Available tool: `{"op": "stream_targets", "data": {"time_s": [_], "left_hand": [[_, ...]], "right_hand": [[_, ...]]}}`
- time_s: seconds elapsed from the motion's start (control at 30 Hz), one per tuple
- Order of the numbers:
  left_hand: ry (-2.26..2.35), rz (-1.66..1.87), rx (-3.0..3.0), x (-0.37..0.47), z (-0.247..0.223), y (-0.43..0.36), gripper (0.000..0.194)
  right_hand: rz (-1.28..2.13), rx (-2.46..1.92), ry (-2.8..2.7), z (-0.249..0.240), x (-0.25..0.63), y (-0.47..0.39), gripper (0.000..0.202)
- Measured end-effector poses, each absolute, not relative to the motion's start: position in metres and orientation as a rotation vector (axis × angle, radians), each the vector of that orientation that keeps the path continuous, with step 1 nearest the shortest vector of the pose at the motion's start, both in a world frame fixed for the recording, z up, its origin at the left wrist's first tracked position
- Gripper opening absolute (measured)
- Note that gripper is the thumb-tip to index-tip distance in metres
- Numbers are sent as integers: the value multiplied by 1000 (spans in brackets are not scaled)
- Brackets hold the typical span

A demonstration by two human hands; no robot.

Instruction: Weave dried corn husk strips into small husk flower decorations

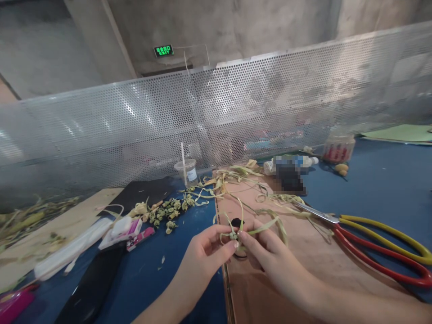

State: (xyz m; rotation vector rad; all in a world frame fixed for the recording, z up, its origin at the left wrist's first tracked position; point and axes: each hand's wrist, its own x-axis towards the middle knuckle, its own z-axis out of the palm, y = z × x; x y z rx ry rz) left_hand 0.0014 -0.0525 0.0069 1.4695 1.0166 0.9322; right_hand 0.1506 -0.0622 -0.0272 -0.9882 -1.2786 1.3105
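My left hand [211, 249] and my right hand [265, 247] meet above the edge of a brown board [270, 294]. Between their fingertips is a small knot of pale green leaf strips [233, 235], pinched from both sides. Loose ends of the strips stick up and curl to the right, past my right hand. A small black object [237, 222] shows just behind the fingertips, and part of a dark round rim lies below them. What the rim belongs to is hidden by my hands.
Scissors with red and yellow handles [381, 254] lie at right. Knotted green pieces [168, 210], a cup with a straw [187, 173] and a black case [94, 283] are at left. A perforated metal screen [151, 121] stands behind; a jar [338, 148] is back right.
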Motion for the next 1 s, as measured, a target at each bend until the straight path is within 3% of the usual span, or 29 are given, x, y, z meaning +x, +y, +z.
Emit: {"op": "stream_targets", "data": {"time_s": [0.4, 1.0], "left_hand": [[1087, 894, 1563, 2, 11, -50, 22], [1084, 871, 1640, 0, 8, -50, 20]], "right_hand": [[1245, -948, -1373, -22, 150, -64, 27], [1412, -900, -1208, -26, 147, -61, 29]]}}
